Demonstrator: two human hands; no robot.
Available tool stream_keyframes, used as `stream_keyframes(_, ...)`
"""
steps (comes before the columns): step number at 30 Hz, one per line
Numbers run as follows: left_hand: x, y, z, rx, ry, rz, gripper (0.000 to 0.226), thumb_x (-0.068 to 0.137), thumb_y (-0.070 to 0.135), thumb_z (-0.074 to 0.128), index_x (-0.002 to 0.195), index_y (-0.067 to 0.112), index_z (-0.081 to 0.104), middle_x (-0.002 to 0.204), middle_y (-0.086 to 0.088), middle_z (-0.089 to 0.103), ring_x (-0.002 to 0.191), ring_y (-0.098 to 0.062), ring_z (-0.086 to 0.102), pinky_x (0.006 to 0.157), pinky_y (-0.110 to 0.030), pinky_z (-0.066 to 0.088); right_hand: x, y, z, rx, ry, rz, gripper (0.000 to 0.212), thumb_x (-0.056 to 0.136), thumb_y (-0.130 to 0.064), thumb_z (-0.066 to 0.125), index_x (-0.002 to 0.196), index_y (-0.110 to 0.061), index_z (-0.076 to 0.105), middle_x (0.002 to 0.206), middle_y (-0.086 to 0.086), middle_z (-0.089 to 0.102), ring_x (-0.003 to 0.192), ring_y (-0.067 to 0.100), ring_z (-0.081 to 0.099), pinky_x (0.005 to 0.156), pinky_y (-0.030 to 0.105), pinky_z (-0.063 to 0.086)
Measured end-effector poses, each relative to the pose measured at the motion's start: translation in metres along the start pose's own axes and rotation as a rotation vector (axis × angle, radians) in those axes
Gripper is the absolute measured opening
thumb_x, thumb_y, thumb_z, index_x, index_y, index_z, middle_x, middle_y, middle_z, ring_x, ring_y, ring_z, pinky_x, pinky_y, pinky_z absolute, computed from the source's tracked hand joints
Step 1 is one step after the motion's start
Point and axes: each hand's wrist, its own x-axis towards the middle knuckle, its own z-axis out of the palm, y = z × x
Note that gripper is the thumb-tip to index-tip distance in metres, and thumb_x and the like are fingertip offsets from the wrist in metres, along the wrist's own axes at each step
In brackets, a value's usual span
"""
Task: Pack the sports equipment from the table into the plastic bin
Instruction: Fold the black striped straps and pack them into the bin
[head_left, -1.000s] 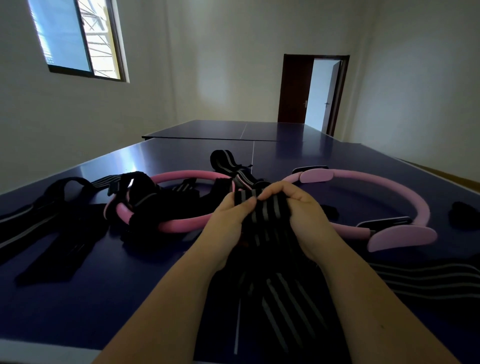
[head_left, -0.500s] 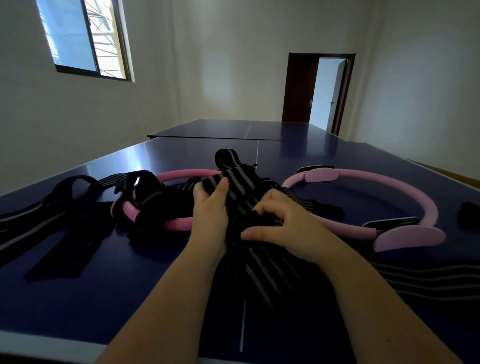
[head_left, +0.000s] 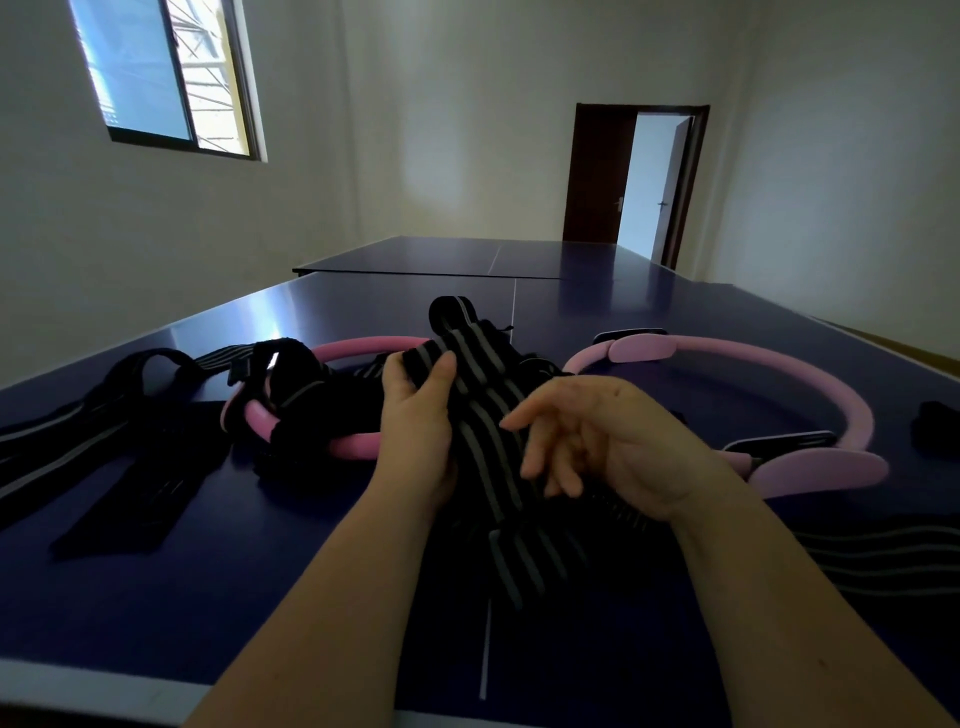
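Forearms reach in over the desk (head_left: 130, 613). My left hand (head_left: 415, 431) grips the striped wrap (head_left: 488, 431), thumb laid across its upper fold. My right hand (head_left: 613, 447), just right of the wrap, has its fingers loose and spread and holds nothing; whether the fingertips brush the fabric I can't tell. The wrap's tail lies on the desk. Left of the wrap lie black straps (head_left: 104, 441) and a pink ring (head_left: 358, 446) draped in dark bands; right of it, a second pink ring (head_left: 852, 415). Beyond the wrap, a doorway (head_left: 652, 187) stands open.
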Motion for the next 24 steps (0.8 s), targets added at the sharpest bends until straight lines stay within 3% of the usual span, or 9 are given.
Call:
stream_keyframes(3,0.003,0.002,0.0,-0.061,0.059,-0.053,0.01,0.102,0.016,0.053,0.103,0.026,0.052,0.116,-0.015,0.066,0.106,-0.036,0.068,0.089,-0.053,0.057,0.004,0.003,0.004,-0.081,0.057,0.01,0.036,0.079,-0.044,0.068,0.095,-0.013,0.078,0.093,0.008,0.074,0.084,0.018,0.069,0.077,0.026,0.053)
stream_keyframes(5,0.004,0.002,0.0,-0.066,0.08,-0.086,0.011,0.102,0.019,0.053,0.102,0.03,0.052,0.113,-0.011,0.066,0.103,-0.033,0.068,0.086,-0.052,0.058,0.005,0.007,0.004,-0.12,0.034,0.018,0.04,0.072,-0.05,0.075,0.094,-0.016,0.077,0.096,0.008,0.073,0.09,0.023,0.068,0.083,0.034,0.051)
stream_keyframes(8,0.008,0.0,-0.002,-0.104,0.107,-0.122,0.011,0.102,0.019,0.052,0.102,0.029,0.05,0.115,-0.012,0.064,0.104,-0.033,0.067,0.083,-0.048,0.058,0.005,0.008,0.005,-0.125,0.063,0.057,0.021,0.071,-0.029,0.082,0.09,-0.023,0.079,0.095,0.004,0.076,0.09,0.019,0.072,0.081,0.028,0.054)
stream_keyframes(11,0.01,-0.002,-0.003,-0.093,0.143,-0.136,0.014,0.103,0.018,0.051,0.112,0.026,0.046,0.116,-0.013,0.062,0.103,-0.033,0.066,0.083,-0.05,0.058,0.007,0.007,0.011,-0.017,0.221,0.03,0.012,0.082,-0.015,0.069,0.091,-0.019,0.077,0.095,0.004,0.077,0.087,0.015,0.073,0.076,0.023,0.057)
stream_keyframes(14,0.012,-0.007,-0.004,-0.05,0.193,-0.108,0.028,0.104,0.016,0.048,0.129,0.022,0.038,0.115,-0.012,0.06,0.1,-0.031,0.066,0.077,-0.047,0.059,0.008,0.002,0.012,0.16,0.336,-0.067,0.017,0.083,-0.019,0.062,0.089,-0.019,0.078,0.089,0.004,0.077,0.081,0.013,0.072,0.073,0.024,0.059)
stream_keyframes(17,0.017,-0.007,-0.01,-0.057,0.321,-0.055,0.025,0.103,0.016,0.047,0.125,0.026,0.039,0.119,-0.012,0.059,0.101,-0.03,0.065,0.079,-0.051,0.059,0.002,-0.008,0.006,0.353,0.356,-0.217,0.019,0.08,-0.023,0.06,0.086,-0.006,0.065,0.062,0.002,0.07,0.054,0.01,0.066,0.053,0.021,0.054)
stream_keyframes(20,0.017,-0.005,-0.012,-0.09,0.304,-0.014,0.027,0.104,0.016,0.048,0.127,0.026,0.039,0.119,-0.01,0.06,0.101,-0.026,0.066,0.074,-0.043,0.06,-0.009,-0.01,-0.006,0.385,0.034,-0.212,0.034,0.083,-0.042,0.069,0.087,-0.008,0.066,0.055,0.003,0.066,0.049,0.013,0.064,0.06,0.025,0.054)
stream_keyframes(22,0.011,-0.004,-0.006,-0.072,0.201,-0.023,0.027,0.104,0.017,0.048,0.129,0.024,0.04,0.112,-0.005,0.06,0.094,-0.02,0.066,0.059,-0.032,0.058,-0.011,-0.009,-0.008,0.343,-0.341,0.001,0.057,0.092,-0.058,0.053,0.105,-0.006,0.071,0.071,0.012,0.073,0.064,0.019,0.072,0.071,0.028,0.059)
stream_keyframes(24,0.007,-0.003,-0.001,-0.054,0.124,-0.024,0.022,0.103,0.019,0.05,0.124,0.024,0.044,0.109,-0.004,0.062,0.092,-0.019,0.067,0.057,-0.03,0.058,-0.01,-0.007,-0.005,0.317,-0.518,0.12,0.075,0.093,-0.065,0.043,0.121,0.001,0.065,0.091,0.018,0.075,0.075,0.024,0.075,0.068,0.03,0.061)
